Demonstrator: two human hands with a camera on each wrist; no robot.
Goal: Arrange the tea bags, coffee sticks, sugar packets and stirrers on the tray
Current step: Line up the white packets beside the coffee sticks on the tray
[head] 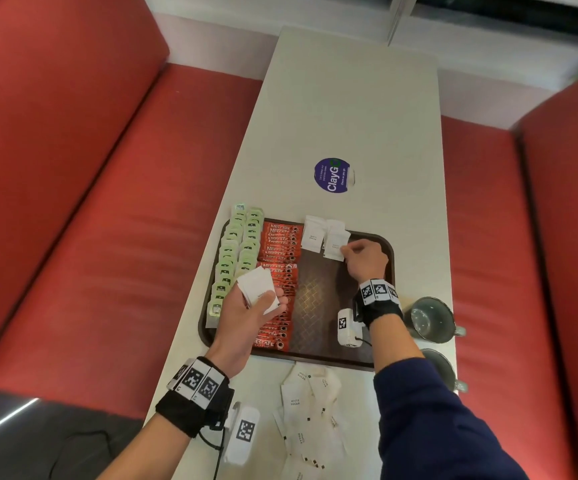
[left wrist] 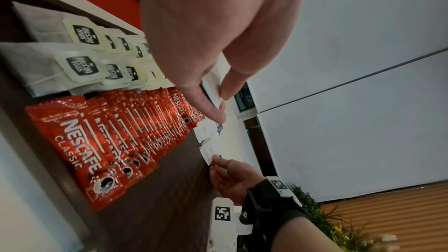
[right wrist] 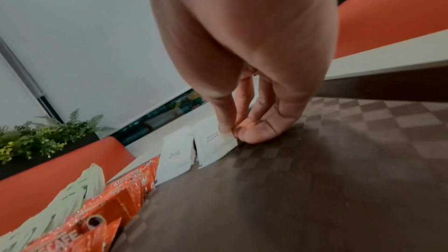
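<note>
A dark brown tray [head: 318,299] lies on the pale table. Two rows of green-tagged tea bags [head: 237,252] fill its left side, and red coffee sticks [head: 278,271] lie beside them. White sugar packets [head: 315,233] sit at the tray's far edge. My left hand [head: 246,306] holds a small stack of sugar packets [head: 258,292] above the coffee sticks. My right hand [head: 363,259] pinches the corner of a sugar packet [right wrist: 213,147] that lies on the tray's far end. More sugar packets and stirrer wrappers [head: 310,410] lie loose on the table near me.
Two grey mugs [head: 431,318] stand at the table's right edge beside the tray. A round purple sticker [head: 331,175] sits further along the table. Red bench seats [head: 107,202] flank both sides. The tray's right half [head: 315,323] is bare.
</note>
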